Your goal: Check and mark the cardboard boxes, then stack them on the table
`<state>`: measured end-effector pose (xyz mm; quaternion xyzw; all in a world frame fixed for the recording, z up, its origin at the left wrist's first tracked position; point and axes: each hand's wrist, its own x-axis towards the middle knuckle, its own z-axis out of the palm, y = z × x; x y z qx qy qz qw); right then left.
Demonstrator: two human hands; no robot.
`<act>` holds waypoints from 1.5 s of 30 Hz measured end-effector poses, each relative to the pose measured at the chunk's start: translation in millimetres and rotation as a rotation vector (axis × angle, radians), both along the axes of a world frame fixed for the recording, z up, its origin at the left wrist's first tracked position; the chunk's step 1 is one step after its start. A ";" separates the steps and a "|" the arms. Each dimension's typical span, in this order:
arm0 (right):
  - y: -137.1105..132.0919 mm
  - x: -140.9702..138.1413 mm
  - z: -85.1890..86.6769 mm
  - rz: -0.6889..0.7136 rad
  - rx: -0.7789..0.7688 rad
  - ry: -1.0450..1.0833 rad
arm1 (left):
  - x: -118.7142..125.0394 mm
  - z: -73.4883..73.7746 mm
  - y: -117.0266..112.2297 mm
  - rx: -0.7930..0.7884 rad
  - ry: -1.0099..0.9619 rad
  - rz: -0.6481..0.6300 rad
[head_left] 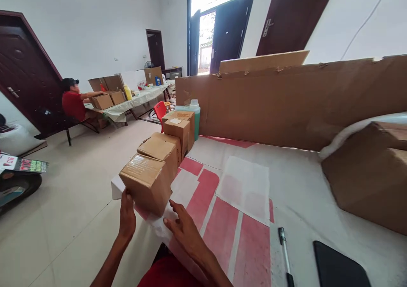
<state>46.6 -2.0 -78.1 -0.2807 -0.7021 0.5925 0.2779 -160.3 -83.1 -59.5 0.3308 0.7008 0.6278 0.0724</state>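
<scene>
The nearest cardboard box (pixel 146 189) stands at the table's left edge, its taped top facing up. My left hand (pixel 127 215) is at the box's left side, fingers stretched upward and seemingly against the cardboard; part of them is hard to make out. Just off its lower right corner is my right hand (pixel 186 229), with thumb and fingers apart and nothing between them. Directly behind stands a second cardboard box (pixel 160 146), and beyond it a taller box (pixel 178 130) with a white paper piece on top.
A green-filled jug (pixel 196 119) stands behind the boxes. A white sheet (pixel 243 189), a pen (pixel 285 253) and a black flat object (pixel 340 265) lie on the table. Long cardboard (pixel 254 104) walls the far side. A person (pixel 74 102) sits at another table (pixel 143 97).
</scene>
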 end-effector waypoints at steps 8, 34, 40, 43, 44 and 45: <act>-3.4 60.0 2.2 -0.253 -0.182 0.159 | 89.6 -13.4 -43.9 -0.114 0.334 -0.330; 34.6 163.2 62.1 -0.752 -0.055 0.331 | 126.0 102.9 81.3 0.162 -0.054 -0.936; 41.0 165.1 82.4 -0.732 0.053 0.283 | 133.3 103.0 101.5 0.258 -0.075 -0.933; 56.9 158.1 77.1 -0.690 0.054 0.202 | 131.7 90.1 118.1 0.213 -0.011 -0.842; 62.3 155.2 73.6 -0.685 0.052 0.181 | 130.1 85.4 123.0 0.217 -0.006 -0.799; 66.8 152.3 69.6 -0.679 0.052 0.165 | 128.0 80.8 126.9 0.235 -0.016 -0.759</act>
